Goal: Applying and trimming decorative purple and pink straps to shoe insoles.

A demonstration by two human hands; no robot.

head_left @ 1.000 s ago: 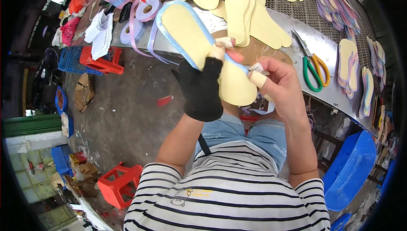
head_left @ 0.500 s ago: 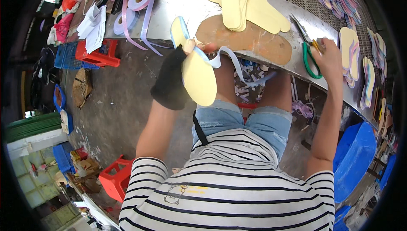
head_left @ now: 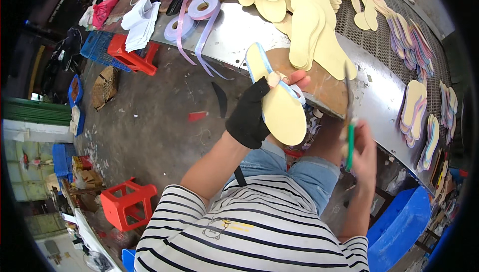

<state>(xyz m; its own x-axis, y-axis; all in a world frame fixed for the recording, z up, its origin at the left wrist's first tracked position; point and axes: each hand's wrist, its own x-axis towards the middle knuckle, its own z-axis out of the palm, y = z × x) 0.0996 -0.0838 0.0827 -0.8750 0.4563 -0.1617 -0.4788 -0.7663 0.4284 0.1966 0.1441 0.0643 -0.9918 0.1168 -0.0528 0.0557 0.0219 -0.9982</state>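
My left hand [head_left: 253, 110], in a black fingerless glove, grips a pale yellow insole [head_left: 284, 120] between thumb and fingers. Shiny blue ribbon [head_left: 265, 58] runs along the insole's edge, and a loose loop of pale ribbon [head_left: 298, 94] hangs by my fingertips. To the right, my right hand [head_left: 365, 152] is closed round scissors [head_left: 350, 144] with green handles. Their blades point away from me and are blurred by motion, so I cannot tell how far apart they are. Beyond the held insole lies a brown insole-shaped board [head_left: 323, 88] at the table edge.
Loose yellow insoles [head_left: 305, 30] are heaped on the metal table [head_left: 376, 80]. Ribbon rolls [head_left: 204, 8] and folded white papers [head_left: 141, 25] lie at the far left. Bundled insoles [head_left: 413, 107] sit at the right, above a blue tub [head_left: 401, 227]. Red stools [head_left: 127, 204] stand on the left.
My right hand has lifted the scissors from the table edge and brought them left and nearer, blades turning away from me. The view has shifted; the left hand still holds the insole.
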